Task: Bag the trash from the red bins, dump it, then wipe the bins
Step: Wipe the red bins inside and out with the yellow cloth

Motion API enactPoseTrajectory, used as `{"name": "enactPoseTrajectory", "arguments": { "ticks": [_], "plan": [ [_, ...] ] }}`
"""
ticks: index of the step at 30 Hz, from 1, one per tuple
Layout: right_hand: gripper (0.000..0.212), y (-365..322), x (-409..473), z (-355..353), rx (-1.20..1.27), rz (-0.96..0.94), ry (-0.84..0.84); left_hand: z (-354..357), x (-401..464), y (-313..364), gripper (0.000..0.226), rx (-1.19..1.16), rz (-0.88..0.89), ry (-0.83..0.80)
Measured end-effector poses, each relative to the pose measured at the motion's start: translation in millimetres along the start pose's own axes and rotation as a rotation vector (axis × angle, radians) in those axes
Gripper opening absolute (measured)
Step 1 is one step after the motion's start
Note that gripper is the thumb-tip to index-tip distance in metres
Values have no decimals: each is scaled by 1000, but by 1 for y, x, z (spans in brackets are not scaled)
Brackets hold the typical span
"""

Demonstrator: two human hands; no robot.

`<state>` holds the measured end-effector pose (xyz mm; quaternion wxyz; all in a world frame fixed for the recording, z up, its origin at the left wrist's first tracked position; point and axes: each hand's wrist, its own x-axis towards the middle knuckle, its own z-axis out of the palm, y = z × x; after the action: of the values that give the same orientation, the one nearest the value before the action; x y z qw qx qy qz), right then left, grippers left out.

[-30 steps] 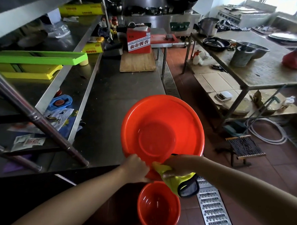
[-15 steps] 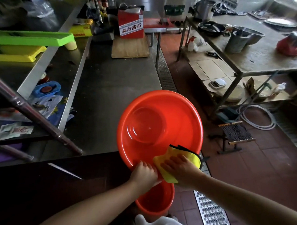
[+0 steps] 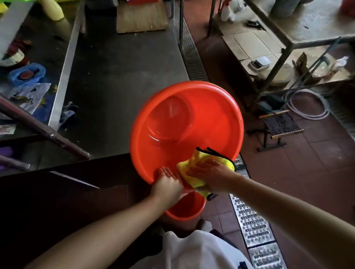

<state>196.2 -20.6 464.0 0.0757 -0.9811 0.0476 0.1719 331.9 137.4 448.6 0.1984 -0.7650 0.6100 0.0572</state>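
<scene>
Since a moment ago my right hand (image 3: 211, 174) has slid the cloth (image 3: 196, 170) further down inside the basin (image 3: 192, 117), near its close rim. Its fingers lie flat and apart, pressing the cloth. My left hand (image 3: 167, 184) holds that rim, fingers curled over it. The basin hangs off the table's (image 3: 120, 76) near right corner, tipped with its open side toward me. Round, it has no long side. If I push too hard, it could slip and fall on the bin (image 3: 187, 209) below.
</scene>
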Motion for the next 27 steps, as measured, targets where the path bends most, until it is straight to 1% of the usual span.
{"name": "enactPoseTrajectory", "arguments": {
  "ticks": [2,5,8,10,12,16,18,20,24,27],
  "plan": [
    [73,3,11,6,-1,26,-80,2,-2,3,94,17,11,-13],
    [74,2,25,6,41,57,-110,4,-8,7,91,73,30,-69],
    [70,-7,27,8,27,125,-32,-3,-12,7,90,165,17,-104],
    [64,-17,20,13,78,245,28,-1,-9,4,87,130,54,-107],
    [63,-28,14,23,99,315,54,-6,-6,2,85,109,61,-93],
    [72,-40,17,34,146,314,87,-8,-7,2,71,110,96,-85],
    [79,-40,26,40,163,302,56,-7,-8,0,57,111,105,-81],
    [83,-37,34,47,175,296,28,-5,-10,-1,50,142,121,-92],
    [65,-17,46,57,82,302,-28,5,-15,4,48,297,158,-78],
    [60,3,55,57,40,397,-66,9,-23,8,49,398,98,-124]
  ]
}}
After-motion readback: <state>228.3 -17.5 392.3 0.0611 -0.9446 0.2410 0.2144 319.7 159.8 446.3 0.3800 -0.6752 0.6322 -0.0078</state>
